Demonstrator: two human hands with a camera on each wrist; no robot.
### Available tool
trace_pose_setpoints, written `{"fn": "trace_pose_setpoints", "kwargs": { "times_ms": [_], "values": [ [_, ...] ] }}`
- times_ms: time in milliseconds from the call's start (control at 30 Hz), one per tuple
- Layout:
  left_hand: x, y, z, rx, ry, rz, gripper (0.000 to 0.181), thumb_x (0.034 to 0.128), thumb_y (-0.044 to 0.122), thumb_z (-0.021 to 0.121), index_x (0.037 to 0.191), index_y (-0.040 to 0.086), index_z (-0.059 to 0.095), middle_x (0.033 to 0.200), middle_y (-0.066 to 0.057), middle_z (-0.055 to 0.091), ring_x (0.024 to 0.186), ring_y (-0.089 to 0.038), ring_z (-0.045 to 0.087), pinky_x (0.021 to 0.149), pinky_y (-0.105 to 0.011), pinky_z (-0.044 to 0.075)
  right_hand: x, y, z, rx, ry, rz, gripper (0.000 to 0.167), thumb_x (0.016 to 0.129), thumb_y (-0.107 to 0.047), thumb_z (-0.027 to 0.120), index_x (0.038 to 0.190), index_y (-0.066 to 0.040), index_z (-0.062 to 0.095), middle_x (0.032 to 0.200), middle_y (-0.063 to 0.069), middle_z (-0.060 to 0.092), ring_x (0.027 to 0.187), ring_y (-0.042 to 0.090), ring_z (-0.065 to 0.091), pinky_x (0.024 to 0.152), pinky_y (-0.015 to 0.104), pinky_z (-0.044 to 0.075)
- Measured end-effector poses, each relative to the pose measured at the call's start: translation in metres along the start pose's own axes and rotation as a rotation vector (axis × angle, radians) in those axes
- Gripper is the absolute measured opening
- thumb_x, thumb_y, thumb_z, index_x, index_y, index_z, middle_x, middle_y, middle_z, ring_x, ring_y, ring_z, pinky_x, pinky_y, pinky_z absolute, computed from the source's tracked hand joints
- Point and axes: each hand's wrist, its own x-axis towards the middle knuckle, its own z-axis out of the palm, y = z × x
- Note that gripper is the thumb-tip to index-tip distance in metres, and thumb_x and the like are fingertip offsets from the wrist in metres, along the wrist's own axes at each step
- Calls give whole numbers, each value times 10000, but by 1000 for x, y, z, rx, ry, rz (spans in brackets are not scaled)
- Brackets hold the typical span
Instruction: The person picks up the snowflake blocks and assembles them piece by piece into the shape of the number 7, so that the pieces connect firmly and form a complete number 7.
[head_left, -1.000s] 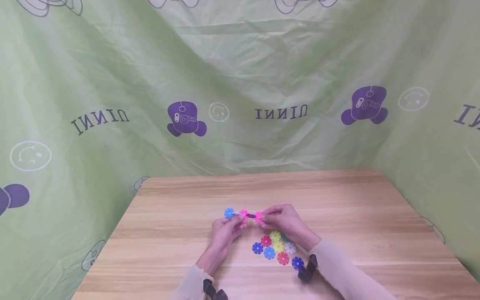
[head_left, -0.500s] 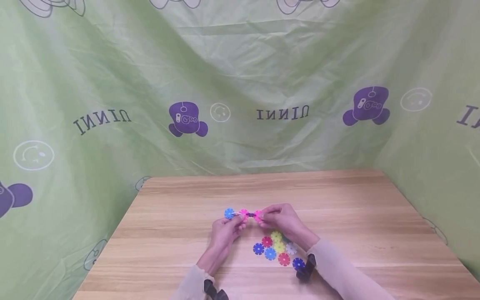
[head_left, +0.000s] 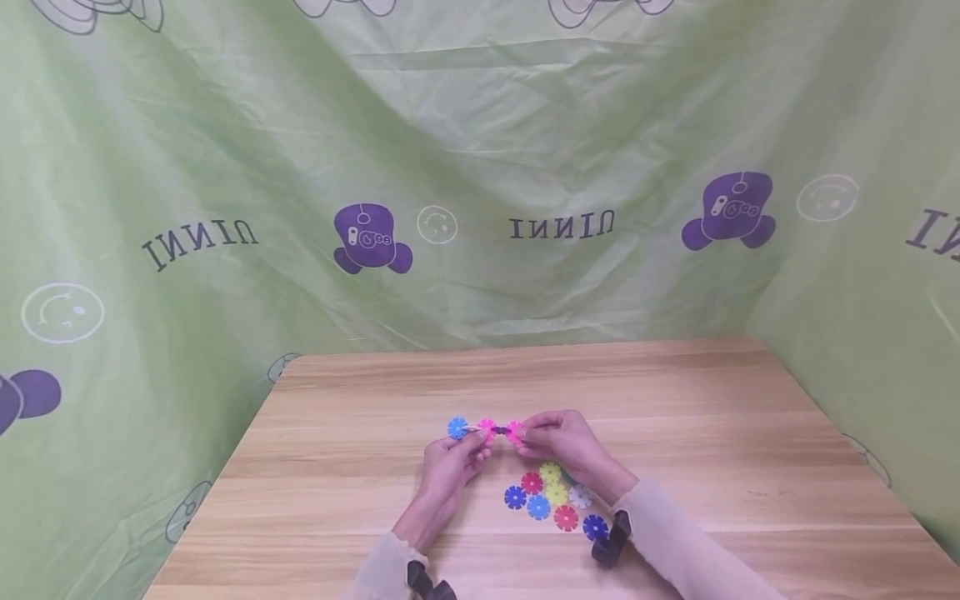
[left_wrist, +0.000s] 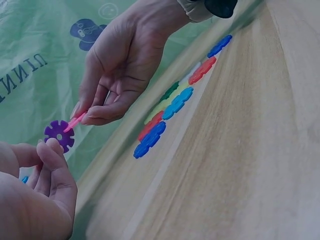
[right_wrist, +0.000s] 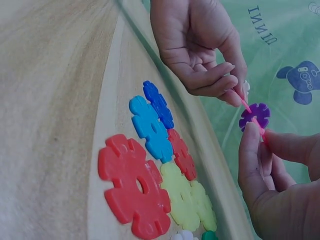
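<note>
Both hands hold a short chain of slotted plastic snowflake discs above the table. My left hand (head_left: 450,471) pinches a pink disc (head_left: 487,425) between thumb and fingers. Left of it a white disc (head_left: 472,428), seen edge-on, leads to a light blue disc (head_left: 457,428) at the chain's end. A purple disc (left_wrist: 52,131) sits between the two hands. At the right end my right hand (head_left: 576,443) pinches another pink disc (head_left: 513,434), whose edge meets the purple disc's rim in the right wrist view. Fingers partly cover both pink discs.
Below the right hand lie several loose discs on the wooden table (head_left: 337,483): dark blue (head_left: 514,497), light blue (head_left: 538,507), red (head_left: 566,518), yellow (head_left: 550,472), white and green. A green printed curtain (head_left: 480,300) hangs behind the table's far edge.
My right hand has shifted very slightly left, bringing its pink disc a little closer to the purple one. The left hand and the loose discs stay in place.
</note>
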Motion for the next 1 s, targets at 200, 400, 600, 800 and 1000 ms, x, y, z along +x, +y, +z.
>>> {"fn": "trace_pose_setpoints", "kwargs": {
  "times_ms": [200,400,600,800,1000],
  "values": [
    [3,1,-2,20,-27,-6,368,943,219,789,1211,-19,707,1109,-117,792,917,-115,740,867,-242,626,3,1,-1,27,12,7,309,934,29,703,1224,120,651,1022,177,769,886,209,787,885,339,661],
    [8,2,-13,72,-50,7,359,958,223,776,1195,-36,698,1028,-73,782,893,-94,710,837,-214,618,3,1,-8,46,14,6,345,933,7,722,1252,111,643,1046,171,775,947,251,788,897,343,659],
    [10,9,-27,98,-24,20,418,976,246,756,1257,-52,673,1043,-70,755,910,-99,683,826,-195,602,2,0,-14,35,20,2,365,946,-11,717,1283,101,632,1072,161,777,977,251,786,909,339,655],
    [11,15,-36,129,-27,8,416,990,225,737,1275,-67,661,1038,-72,757,908,-98,687,831,-201,602,2,-1,-16,33,21,7,355,946,-5,715,1278,101,643,1038,138,778,966,258,790,906,349,657],
    [13,16,-40,158,-49,5,396,1010,203,704,1287,-74,650,1017,-59,755,890,-92,688,821,-193,599,2,-1,-16,35,7,8,344,947,5,705,1270,106,642,1018,123,776,964,264,788,898,344,659]
  ]
}}
